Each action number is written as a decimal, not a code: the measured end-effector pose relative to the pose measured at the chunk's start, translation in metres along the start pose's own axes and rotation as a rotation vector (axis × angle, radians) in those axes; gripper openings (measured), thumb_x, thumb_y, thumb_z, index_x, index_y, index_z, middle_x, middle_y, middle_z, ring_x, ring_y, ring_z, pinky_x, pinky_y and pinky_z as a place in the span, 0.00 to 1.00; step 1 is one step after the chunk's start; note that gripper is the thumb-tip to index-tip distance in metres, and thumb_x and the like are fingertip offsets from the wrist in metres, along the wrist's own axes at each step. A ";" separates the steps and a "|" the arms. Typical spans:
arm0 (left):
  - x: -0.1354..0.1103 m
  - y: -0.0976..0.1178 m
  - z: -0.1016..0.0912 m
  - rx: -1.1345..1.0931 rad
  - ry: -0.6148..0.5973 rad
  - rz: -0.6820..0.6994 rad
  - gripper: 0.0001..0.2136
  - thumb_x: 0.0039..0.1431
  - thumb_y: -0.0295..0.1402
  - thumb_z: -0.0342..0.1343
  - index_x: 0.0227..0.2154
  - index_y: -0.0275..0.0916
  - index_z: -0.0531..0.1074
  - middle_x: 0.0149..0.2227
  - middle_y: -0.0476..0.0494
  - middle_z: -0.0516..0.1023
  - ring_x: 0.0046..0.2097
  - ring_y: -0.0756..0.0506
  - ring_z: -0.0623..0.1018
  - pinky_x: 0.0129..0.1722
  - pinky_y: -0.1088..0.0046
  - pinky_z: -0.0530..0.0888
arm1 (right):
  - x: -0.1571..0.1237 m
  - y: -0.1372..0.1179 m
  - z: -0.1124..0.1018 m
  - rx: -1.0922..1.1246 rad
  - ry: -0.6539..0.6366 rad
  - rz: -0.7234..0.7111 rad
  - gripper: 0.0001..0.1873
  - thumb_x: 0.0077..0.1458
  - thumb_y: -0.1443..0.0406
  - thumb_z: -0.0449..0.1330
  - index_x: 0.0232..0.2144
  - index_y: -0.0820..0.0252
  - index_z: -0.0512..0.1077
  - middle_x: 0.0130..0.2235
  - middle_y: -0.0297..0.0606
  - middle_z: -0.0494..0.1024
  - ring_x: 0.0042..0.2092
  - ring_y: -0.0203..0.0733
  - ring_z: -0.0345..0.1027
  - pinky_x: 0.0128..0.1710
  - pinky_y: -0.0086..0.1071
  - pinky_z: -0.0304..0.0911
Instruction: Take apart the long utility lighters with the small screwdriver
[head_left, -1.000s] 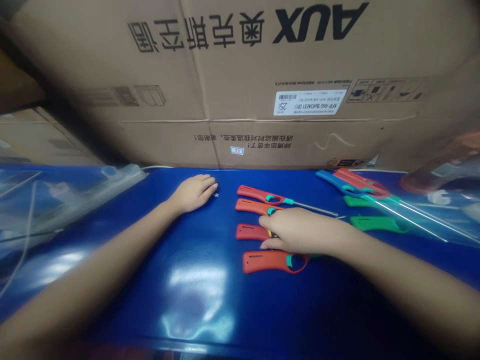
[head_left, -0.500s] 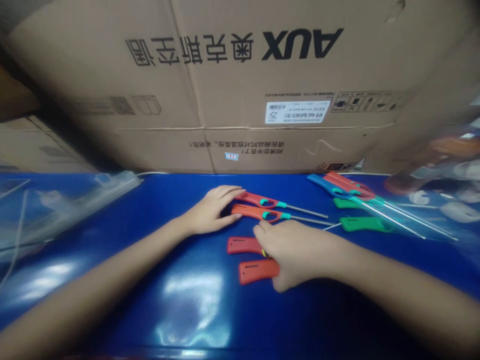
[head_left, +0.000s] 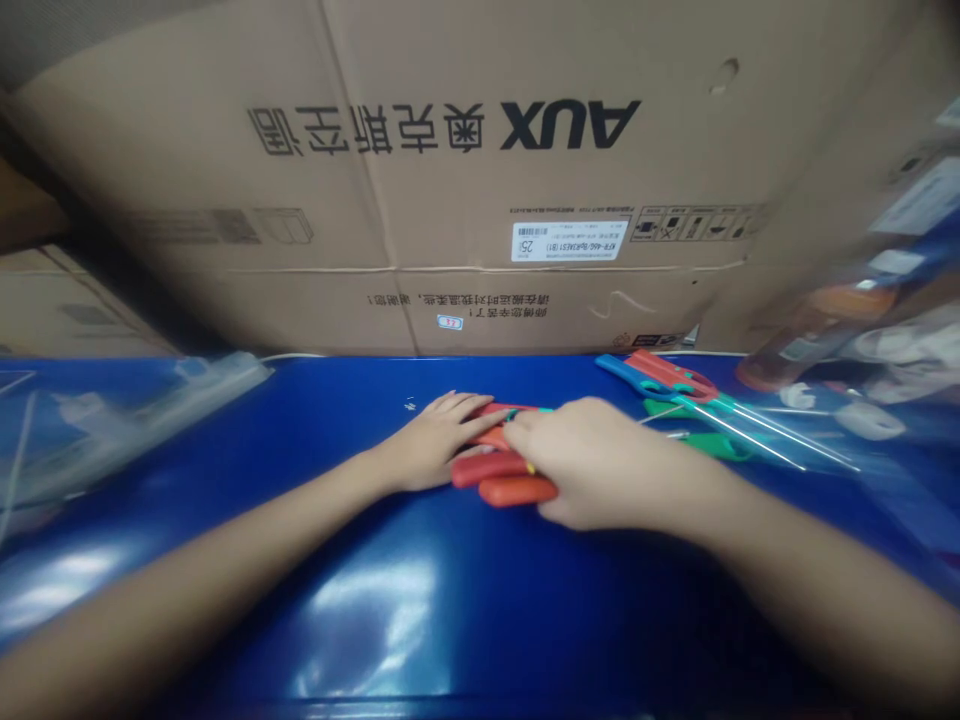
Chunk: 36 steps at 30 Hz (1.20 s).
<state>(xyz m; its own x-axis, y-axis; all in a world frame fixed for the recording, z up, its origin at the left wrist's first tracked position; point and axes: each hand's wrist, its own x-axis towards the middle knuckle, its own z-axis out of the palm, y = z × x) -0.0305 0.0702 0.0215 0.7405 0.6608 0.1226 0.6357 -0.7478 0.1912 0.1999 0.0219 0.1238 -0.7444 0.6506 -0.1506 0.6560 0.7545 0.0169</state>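
Note:
Several red long-nosed lighters (head_left: 506, 478) lie bunched together on the blue table top (head_left: 375, 600) near its middle. My right hand (head_left: 600, 460) lies over them with its fingers curled round the bunch. My left hand (head_left: 439, 440) presses against the handle ends from the left, fingers stretched and close together. Most of each lighter is hidden under my right hand.
A large brown cardboard box (head_left: 480, 180) stands along the back of the table. To the right lies a pile of blue, red and green lighters (head_left: 675, 395) with thin metal stems. Clear plastic bags (head_left: 112, 420) lie at the far left; more bagged goods (head_left: 847, 330) at the right.
The red lighters, spread in a row before, are now pushed together. My left hand came in from the left to their handles, and my right hand closed over the bunch.

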 end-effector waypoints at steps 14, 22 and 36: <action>-0.044 0.058 0.013 -0.018 0.002 -0.077 0.25 0.74 0.42 0.40 0.70 0.46 0.52 0.71 0.34 0.54 0.71 0.33 0.56 0.68 0.40 0.55 | 0.079 0.072 0.000 -0.070 -0.096 0.175 0.24 0.47 0.64 0.65 0.48 0.64 0.71 0.49 0.51 0.77 0.45 0.54 0.74 0.35 0.35 0.61; -0.046 0.053 0.017 -0.057 0.018 -0.077 0.25 0.74 0.43 0.40 0.70 0.48 0.53 0.72 0.34 0.51 0.73 0.32 0.52 0.69 0.39 0.54 | 0.115 0.117 0.027 0.252 -0.031 0.034 0.40 0.43 0.49 0.72 0.56 0.58 0.72 0.56 0.46 0.75 0.53 0.53 0.71 0.49 0.37 0.66; -0.046 0.054 0.020 -0.116 0.018 -0.124 0.27 0.73 0.46 0.42 0.70 0.47 0.53 0.73 0.35 0.49 0.73 0.30 0.50 0.69 0.38 0.52 | 0.081 0.099 0.063 0.011 0.113 0.165 0.31 0.65 0.47 0.51 0.66 0.45 0.63 0.70 0.40 0.59 0.62 0.61 0.67 0.58 0.52 0.66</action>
<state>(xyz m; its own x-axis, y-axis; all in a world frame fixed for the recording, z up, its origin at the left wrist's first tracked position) -0.0263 -0.0017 0.0066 0.6531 0.7495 0.1080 0.6920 -0.6486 0.3168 0.2125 0.1437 0.0507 -0.6353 0.7715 -0.0349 0.7713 0.6361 0.0215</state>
